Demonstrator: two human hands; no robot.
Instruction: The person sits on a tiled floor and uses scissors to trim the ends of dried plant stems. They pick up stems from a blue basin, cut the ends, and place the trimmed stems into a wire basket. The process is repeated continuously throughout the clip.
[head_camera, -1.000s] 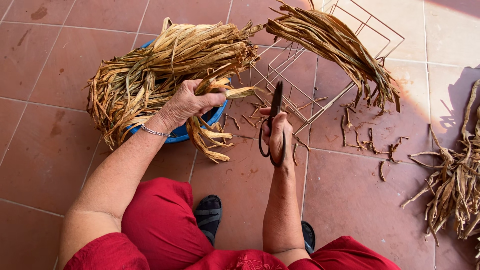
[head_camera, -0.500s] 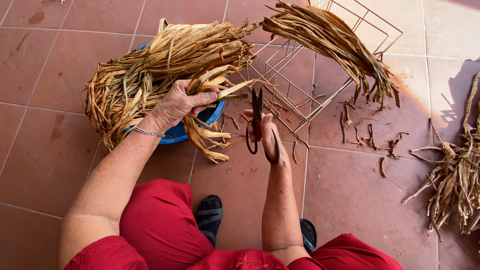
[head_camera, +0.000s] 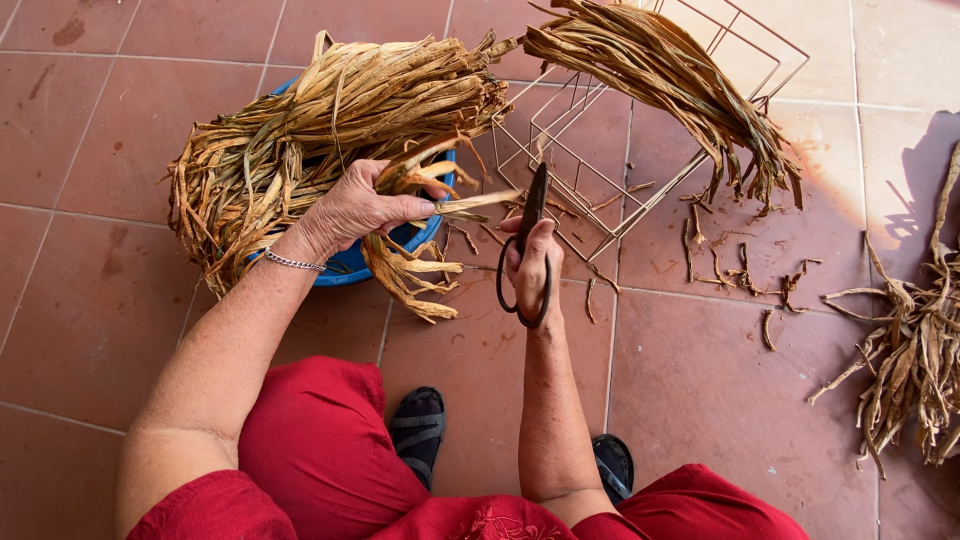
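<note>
- Scissors (head_camera: 530, 235) stand nearly upright, blades closed, tips pointing away toward the wire rack (head_camera: 640, 150).
- Right hand (head_camera: 530, 265) grips their handles above the tiled floor (head_camera: 700, 380).
- Left hand (head_camera: 355, 210), palm down, pinches dried leaves (head_camera: 330, 120) over the blue basin (head_camera: 355, 262).

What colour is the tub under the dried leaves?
Blue: the tub, seen in the head view, shows below the left hand.

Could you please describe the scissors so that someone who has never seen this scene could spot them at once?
Start at the blue basin heaped with dried leaves on the reddish tiled floor. Just to its right, the right hand holds the scissors, tips pointing away toward the wire rack. They are the only dark metal thing among pale straw-coloured strips, with large looped handles.
</note>
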